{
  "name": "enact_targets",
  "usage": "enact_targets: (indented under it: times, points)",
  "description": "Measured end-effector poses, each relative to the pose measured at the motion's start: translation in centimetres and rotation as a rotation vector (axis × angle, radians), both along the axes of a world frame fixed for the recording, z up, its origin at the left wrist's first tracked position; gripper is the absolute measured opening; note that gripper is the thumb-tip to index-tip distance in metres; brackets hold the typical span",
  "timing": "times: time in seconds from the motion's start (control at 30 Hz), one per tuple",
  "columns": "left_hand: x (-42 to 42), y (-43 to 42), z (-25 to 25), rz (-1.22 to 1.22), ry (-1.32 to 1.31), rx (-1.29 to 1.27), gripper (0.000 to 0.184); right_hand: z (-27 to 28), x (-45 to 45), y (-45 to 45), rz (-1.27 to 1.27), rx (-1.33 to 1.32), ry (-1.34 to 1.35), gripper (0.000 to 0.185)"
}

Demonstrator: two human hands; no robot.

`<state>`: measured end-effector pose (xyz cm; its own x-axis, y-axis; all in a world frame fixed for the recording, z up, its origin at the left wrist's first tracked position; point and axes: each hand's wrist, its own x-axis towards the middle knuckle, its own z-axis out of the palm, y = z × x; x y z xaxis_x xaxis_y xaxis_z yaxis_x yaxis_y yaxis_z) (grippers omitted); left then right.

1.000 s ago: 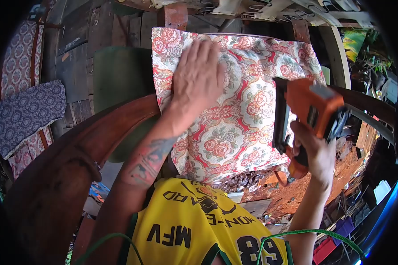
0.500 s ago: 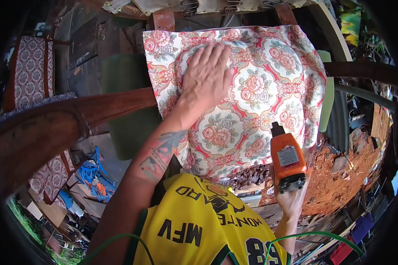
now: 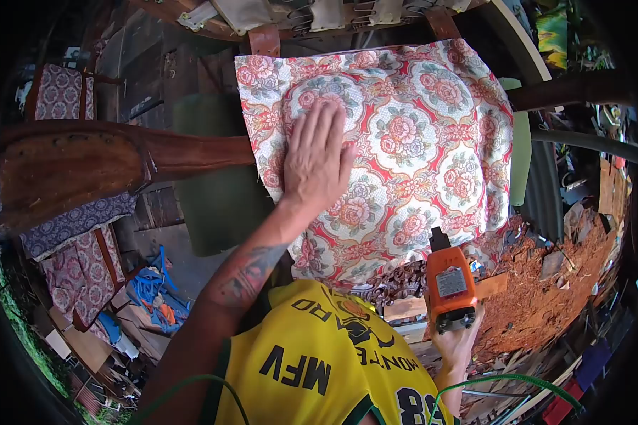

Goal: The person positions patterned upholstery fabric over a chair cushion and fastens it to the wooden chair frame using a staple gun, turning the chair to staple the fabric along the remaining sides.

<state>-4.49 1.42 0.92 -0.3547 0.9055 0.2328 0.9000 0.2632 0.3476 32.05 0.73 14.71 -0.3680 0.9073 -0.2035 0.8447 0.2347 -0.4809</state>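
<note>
Over a padded seat lies a floral fabric (image 3: 404, 134) with red and white rose medallions, its cut edges hanging loose. My left hand (image 3: 315, 159) rests flat on the left part of this fabric, fingers stretched out and pointing away from me. In my right hand (image 3: 457, 336) is an orange staple gun (image 3: 449, 287) with a black nose, held near the front right edge of the fabric. The nose tip shows over the fabric's lower edge; whether it touches cannot be made out. Most of my right fingers are hidden behind the tool.
A wooden armrest (image 3: 198, 152) runs in from the left, and another armrest (image 3: 571, 92) is at the right. Springs and webbing (image 3: 326, 15) line the frame at the top. Green foam (image 3: 209, 170) shows beside the seat. Blue scraps (image 3: 152, 290) lie on the floor.
My left hand has slid toward me and slightly left over the fabric, still flat. The staple gun is a little lower and further left in view. The whole view has shifted slightly.
</note>
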Motion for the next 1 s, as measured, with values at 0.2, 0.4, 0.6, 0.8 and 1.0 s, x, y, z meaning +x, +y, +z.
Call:
enact_targets:
  times: [0.2,0.4,0.6,0.8,1.0]
  points:
    - [3.2,-5.1,0.2,-0.096,-0.216,-0.139,0.077,0.2,-2.1,2.1,0.209,0.035,-0.068,0.023]
    - [1.5,-3.6,-0.1,-0.012,-0.223,-0.146,0.079,-0.3,-1.8,3.0,0.068,0.042,-0.127,0.051]
    - [-0.5,-0.1,0.7,-0.076,-0.131,-0.228,0.074,0.3,-3.9,6.9,0.078,0.088,-0.167,0.054]
    - [1.2,2.4,0.6,-0.387,-0.073,-0.341,0.07,0.5,-4.4,7.9,0.08,0.097,-0.184,0.057]
    - [0.7,2.3,0.4,-0.447,-0.123,-0.243,0.064,0.2,-4.4,6.3,0.095,0.06,-0.175,0.06]
